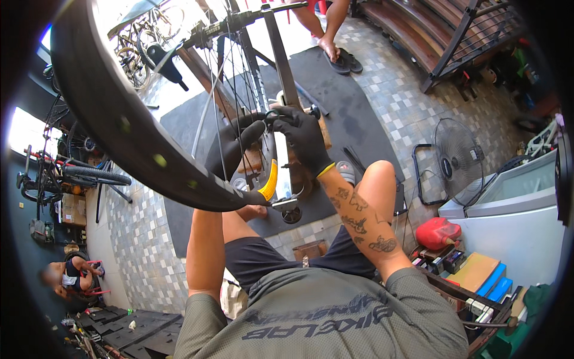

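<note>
From my remote seat, the wheel (122, 113) dominates, seemingly mounted in the stand (280, 60), whose upright rises to the wheel's right. Within the wheel's curve, the right hand (302, 134) pinches a small greenish loop (272, 113) — the left hand (233, 143) curls close by, its grip unclear to me. I judge mounting done, fine adjustment underway — how much remains, I can't tell.

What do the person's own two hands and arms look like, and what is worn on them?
The left hand and right hand wear black gloves; the right glove has a thin yellow cuff edge, while the left cuff is hidden behind the tyre. Short grey-green sleeves cover the upper arms. Tattoos mark the right forearm.
</note>
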The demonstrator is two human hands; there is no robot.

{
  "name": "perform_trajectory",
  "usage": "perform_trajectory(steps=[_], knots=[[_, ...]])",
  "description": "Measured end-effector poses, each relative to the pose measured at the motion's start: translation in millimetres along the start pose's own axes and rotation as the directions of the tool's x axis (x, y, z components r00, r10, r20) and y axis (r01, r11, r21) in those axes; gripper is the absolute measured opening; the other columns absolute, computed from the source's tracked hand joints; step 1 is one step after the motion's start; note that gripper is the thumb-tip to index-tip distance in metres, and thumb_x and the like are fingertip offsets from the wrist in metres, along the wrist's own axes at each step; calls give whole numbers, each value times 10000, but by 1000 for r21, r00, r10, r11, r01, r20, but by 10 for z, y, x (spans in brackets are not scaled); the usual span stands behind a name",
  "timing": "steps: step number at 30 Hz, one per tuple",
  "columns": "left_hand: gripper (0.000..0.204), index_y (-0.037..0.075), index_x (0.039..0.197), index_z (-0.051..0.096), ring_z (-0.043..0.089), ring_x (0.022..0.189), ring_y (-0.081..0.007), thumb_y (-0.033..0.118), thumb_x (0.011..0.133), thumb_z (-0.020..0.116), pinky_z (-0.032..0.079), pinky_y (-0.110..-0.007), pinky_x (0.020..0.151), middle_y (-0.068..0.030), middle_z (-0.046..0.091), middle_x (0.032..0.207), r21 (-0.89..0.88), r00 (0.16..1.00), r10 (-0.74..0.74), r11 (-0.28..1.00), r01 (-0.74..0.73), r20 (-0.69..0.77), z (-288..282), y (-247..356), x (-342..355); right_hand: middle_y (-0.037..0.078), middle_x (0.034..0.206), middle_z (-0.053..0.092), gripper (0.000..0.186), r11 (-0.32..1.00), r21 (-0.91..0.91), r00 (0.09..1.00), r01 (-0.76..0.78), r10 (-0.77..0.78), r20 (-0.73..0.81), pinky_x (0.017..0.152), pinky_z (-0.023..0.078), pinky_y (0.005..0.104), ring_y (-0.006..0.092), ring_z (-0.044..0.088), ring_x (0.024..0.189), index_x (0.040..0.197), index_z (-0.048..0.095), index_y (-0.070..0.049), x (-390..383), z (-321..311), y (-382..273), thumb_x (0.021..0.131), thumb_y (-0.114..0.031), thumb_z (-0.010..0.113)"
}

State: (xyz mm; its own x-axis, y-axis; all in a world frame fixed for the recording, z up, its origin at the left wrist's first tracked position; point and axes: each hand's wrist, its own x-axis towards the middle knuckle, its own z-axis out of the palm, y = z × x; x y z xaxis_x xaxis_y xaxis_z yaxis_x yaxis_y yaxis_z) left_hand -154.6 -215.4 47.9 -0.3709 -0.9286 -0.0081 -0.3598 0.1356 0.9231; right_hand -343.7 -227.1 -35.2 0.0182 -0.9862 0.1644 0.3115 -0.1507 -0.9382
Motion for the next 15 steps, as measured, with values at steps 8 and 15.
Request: perform_trajectory(steps=[8,15], knots=[[623,-35,1414,555,619,1227,-232,407,995,686,456,-360,1072,-155,661,1317,-121,998,46,991,-50,-34,54,-297,307,118,1091,767,371,996,-8,984,-87,87,154,907,579,275,150,729,1018,1270,658,65,-387,0,-160,940,-102,690],[553,-19,1435,567,614,1219,-225,337,1019,650,442,-365,1075,-135,687,1300,-182,994,101,978,-106,-36,49,-422,313,125,1153,745,422,979,126,969,-157,128,211,912,574,290,156,716,1031,1323,621,65,-280,-22,-59,940,-77,729]])
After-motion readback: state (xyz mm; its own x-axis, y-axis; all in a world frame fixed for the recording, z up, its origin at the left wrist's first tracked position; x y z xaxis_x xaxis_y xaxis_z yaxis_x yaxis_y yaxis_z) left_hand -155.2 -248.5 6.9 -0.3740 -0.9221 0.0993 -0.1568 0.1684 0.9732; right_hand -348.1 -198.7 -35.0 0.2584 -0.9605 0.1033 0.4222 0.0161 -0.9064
